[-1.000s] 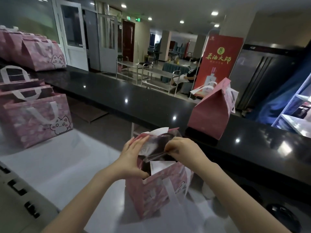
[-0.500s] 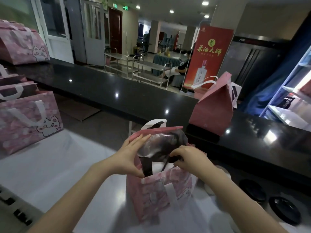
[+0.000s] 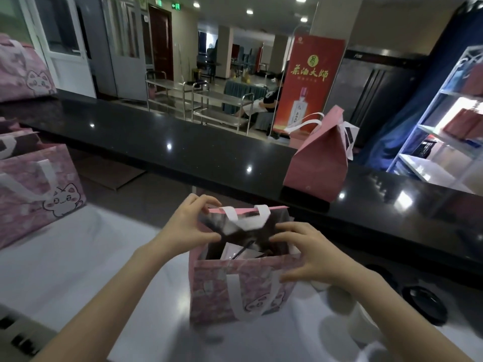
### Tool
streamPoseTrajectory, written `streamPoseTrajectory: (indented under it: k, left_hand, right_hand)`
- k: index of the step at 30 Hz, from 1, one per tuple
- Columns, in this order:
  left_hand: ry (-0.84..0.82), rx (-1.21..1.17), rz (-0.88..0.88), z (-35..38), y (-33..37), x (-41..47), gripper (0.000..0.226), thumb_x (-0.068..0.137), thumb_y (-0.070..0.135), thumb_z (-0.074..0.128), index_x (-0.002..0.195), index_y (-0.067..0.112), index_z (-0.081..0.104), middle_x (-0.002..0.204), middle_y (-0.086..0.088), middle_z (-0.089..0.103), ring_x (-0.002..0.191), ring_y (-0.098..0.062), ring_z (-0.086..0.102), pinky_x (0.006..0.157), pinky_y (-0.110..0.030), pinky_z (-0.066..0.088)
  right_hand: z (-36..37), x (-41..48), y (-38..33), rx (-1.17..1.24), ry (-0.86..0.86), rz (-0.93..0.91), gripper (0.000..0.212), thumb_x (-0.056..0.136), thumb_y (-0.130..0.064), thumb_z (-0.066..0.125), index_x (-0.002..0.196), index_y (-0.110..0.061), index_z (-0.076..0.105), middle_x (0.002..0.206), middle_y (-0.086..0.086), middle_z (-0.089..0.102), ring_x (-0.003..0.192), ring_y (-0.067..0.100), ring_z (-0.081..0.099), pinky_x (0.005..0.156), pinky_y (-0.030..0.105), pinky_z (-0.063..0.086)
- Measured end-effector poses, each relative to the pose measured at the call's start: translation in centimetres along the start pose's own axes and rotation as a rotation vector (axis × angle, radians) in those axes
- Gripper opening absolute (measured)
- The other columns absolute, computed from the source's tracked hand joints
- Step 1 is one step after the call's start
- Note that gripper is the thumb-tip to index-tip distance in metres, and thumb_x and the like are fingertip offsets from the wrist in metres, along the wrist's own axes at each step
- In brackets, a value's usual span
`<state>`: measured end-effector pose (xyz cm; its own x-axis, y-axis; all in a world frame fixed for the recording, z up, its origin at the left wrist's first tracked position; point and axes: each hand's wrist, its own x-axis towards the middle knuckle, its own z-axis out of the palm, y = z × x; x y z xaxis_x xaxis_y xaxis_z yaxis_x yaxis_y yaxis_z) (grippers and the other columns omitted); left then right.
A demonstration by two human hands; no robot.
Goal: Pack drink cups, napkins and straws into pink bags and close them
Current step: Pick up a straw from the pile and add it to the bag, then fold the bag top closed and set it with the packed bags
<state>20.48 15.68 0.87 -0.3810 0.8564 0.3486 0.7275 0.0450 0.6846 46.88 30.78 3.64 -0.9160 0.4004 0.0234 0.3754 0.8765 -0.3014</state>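
The boxy pink bag (image 3: 235, 286), matte with a cartoon cat print and flat white handles, stands on the smooth white table (image 3: 78, 257). Its mouth is open on a dark glossy lining. The left hand (image 3: 188, 226) pinches its far left rim, and the right hand (image 3: 313, 254) grips the near right rim. Beyond, a closed bag (image 3: 318, 163) sits on the polished black counter (image 3: 183, 145).

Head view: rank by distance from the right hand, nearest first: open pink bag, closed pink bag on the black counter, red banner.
1. open pink bag: gripped by the right hand.
2. closed pink bag: beyond, on the black counter.
3. red banner: behind the counter.
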Motion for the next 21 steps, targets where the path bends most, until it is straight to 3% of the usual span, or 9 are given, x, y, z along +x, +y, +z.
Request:
streamPoseTrajectory:
  k: [2,4,6,8,12,17,21]
  left_hand:
    - [-0.094,-0.028,-0.045,0.0,0.5,-0.5,0.083,0.05,0.049,0.089,0.12,0.052,0.045,0.123,0.016,0.034,0.117,0.001,0.038,0.092,-0.017,0.043]
    - [-0.249,0.037,-0.097,-0.2,0.9,-1.0,0.113,0.037,0.067,0.083,0.133,0.064,0.023,0.143,0.023,0.014,0.137,-0.01,0.017,0.108,-0.035,0.035]
    - [-0.355,0.159,-0.13,-0.2,1.1,-1.4,0.13,0.036,0.068,0.083,0.137,0.067,0.002,0.151,0.028,-0.004,0.144,-0.011,-0.006,0.115,-0.047,0.022]
    - [-0.384,0.244,-0.144,-0.2,1.0,-1.4,0.135,0.044,0.057,0.089,0.138,0.066,-0.007,0.153,0.027,-0.007,0.144,-0.009,-0.014,0.116,-0.048,0.016]
    - [-0.306,0.284,-0.186,-0.2,0.6,-0.6,0.13,0.051,0.043,0.09,0.14,0.062,-0.003,0.148,0.016,0.016,0.142,-0.012,0.002,0.115,-0.045,0.022]
    - [-0.241,0.273,-0.153,-0.1,-0.5,0.6,0.116,0.054,0.042,0.088,0.141,0.059,0.012,0.131,0.021,0.032,0.128,-0.008,0.025,0.105,-0.031,0.033]
    - [-0.241,0.252,-0.11,0.2,-1.8,2.1,0.103,0.058,0.037,0.088,0.14,0.053,0.027,0.125,0.022,0.048,0.119,-0.005,0.041,0.096,-0.024,0.039]
  right_hand:
    - [-0.6,0.1,0.9,-0.058,-0.053,0.027,0.099,0.059,-0.056,0.08,0.143,-0.05,0.026,0.156,-0.019,0.006,0.143,0.005,0.001,0.119,0.036,0.008]
    - [-1.2,0.7,1.8,-0.1,-0.109,0.054,0.116,0.059,-0.049,0.083,0.148,-0.049,0.007,0.157,-0.019,-0.01,0.144,0.007,-0.011,0.12,0.041,-0.002]
    - [-1.7,1.6,2.6,-0.135,-0.171,0.081,0.126,0.06,-0.045,0.084,0.149,-0.045,-0.004,0.158,-0.016,-0.016,0.145,0.011,-0.016,0.12,0.046,-0.004]
    - [-1.9,2.7,3.3,-0.171,-0.206,0.087,0.13,0.061,-0.044,0.084,0.149,-0.041,-0.011,0.158,-0.012,-0.018,0.146,0.014,-0.018,0.119,0.048,-0.005]
    - [-1.9,5.1,4.3,-0.205,-0.22,0.066,0.129,0.063,-0.042,0.082,0.149,-0.039,-0.013,0.159,-0.01,-0.016,0.146,0.014,-0.017,0.118,0.05,-0.007]
    - [-1.8,7.5,4.6,-0.207,-0.261,0.062,0.125,0.065,-0.038,0.081,0.15,-0.037,-0.01,0.161,-0.008,-0.01,0.147,0.016,-0.014,0.117,0.05,-0.007]
    - [-1.5,8.7,4.7,-0.176,-0.218,0.074,0.117,0.064,-0.033,0.08,0.151,-0.038,0.003,0.158,-0.007,0.013,0.148,0.018,0.001,0.117,0.051,-0.006]
